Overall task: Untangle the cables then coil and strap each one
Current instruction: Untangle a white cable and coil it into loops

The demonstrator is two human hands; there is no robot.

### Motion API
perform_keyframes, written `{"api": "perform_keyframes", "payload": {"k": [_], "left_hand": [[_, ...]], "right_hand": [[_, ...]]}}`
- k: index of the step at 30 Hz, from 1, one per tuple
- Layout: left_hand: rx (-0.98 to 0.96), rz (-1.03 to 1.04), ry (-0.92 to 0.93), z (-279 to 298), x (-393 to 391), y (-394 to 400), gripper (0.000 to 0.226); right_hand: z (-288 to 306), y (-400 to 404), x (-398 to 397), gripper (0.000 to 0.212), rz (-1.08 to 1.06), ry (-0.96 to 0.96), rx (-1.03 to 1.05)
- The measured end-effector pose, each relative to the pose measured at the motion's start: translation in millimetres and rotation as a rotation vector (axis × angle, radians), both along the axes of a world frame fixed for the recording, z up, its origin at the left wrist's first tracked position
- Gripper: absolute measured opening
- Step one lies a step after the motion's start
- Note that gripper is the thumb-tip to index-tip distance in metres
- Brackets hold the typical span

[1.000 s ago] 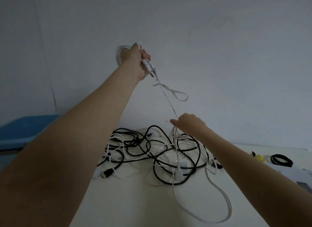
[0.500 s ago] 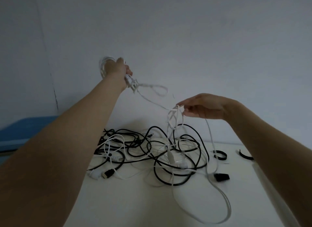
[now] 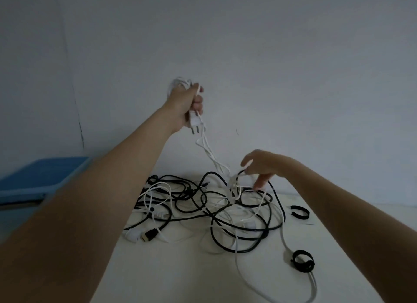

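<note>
We see a pale counter (image 3: 158, 269) under both hands, a blue bin (image 3: 40, 178) far left of the left hand (image 3: 185, 104), a bare grey wall (image 3: 293, 65) behind the hands

A white table (image 3: 158, 275) is carrying a tangle of black and white cables (image 3: 209, 210) mid-table, with black straps (image 3: 302, 261) lying toward its right edge.

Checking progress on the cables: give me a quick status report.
Left hand raised, gripping white cable coil and plug. Right hand down at tangled pile, fingers among loops. White cable runs into black ones.
</note>
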State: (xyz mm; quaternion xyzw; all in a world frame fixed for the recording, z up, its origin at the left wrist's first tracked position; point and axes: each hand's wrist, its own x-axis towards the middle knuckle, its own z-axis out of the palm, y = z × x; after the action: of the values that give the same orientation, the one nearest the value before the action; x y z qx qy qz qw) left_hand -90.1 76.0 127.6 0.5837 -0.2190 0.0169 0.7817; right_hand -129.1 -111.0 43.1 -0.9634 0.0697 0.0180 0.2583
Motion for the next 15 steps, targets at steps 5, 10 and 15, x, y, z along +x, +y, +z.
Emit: {"api": "perform_keyframes", "payload": {"k": [5, 10, 15], "left_hand": [[0.166, -0.145, -0.045, -21.4, -11.2, -17.9, 0.026], [0.196, -0.172, -0.034, -32.3, -15.0, -28.7, 0.022], [0.214, -0.158, -0.022, -40.1, -14.2, -34.0, 0.022]], "right_hand": [[20.9, 10.6, -8.6, 0.019, 0.209, -0.363, 0.508], [28.8, 21.1, -27.1, 0.016, 0.395, -0.187, 0.78], [19.8, 18.8, -31.7, 0.004, 0.41, -0.158, 0.893]]}}
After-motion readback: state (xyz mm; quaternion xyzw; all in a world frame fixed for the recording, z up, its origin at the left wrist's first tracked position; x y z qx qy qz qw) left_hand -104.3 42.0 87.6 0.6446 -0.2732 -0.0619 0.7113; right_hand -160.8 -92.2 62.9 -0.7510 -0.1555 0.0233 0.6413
